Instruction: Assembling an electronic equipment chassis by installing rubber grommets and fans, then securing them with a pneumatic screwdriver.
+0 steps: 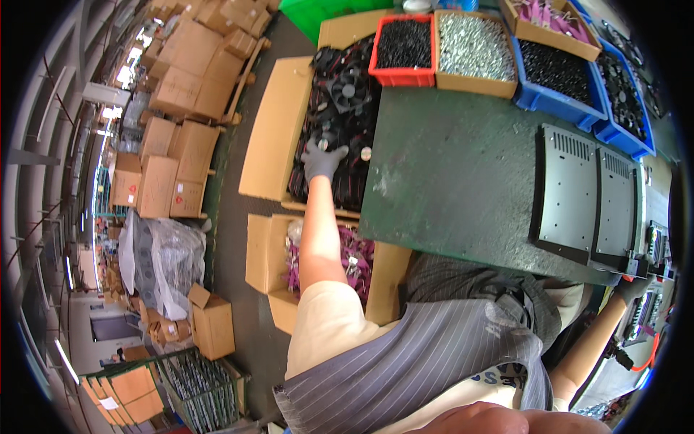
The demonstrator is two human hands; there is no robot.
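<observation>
A factory assembly workshop: stacked cartons [191, 69], bins [401, 78] of small parts, green workbench [448, 166].

Mid worn dark-green counter [448, 173] is passable, between brown cardboard carton [264, 137] left and two silver slotted metal panels [567, 195] right. Red plastic bin [401, 77], tan cardboard box [473, 84], blue plastic bin [557, 113] block far side. Gray-gloved left fingers [338, 153] occupy carton mouth.

The one view comes from the left of two fisheye cameras worn on the person's head. It looks down over the striped garment [412, 362], near below it, onto the worktop [448, 173], wide enough to take in the left hand [320, 160], the right hand [633, 289] and, far left, stacked cartons [181, 90].
</observation>
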